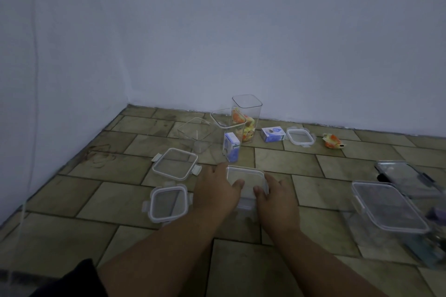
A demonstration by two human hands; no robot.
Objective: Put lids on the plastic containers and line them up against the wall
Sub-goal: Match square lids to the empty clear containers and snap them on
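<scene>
Print on blue carton (pixel 231 148) blurs; left hand (pixel 216 189), right hand (pixel 275 200) grip container (pixel 246 175).

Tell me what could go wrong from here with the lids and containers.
1. The left hand and right hand hold the small clear square container. The tall clear container with the blue-and-white carton stands just behind it and might tip if bumped.
2. The larger clear clip-edged lid and the smaller clear clip-edged lid lie to its left and differ in size, so a wrong pick may not seat.
</scene>
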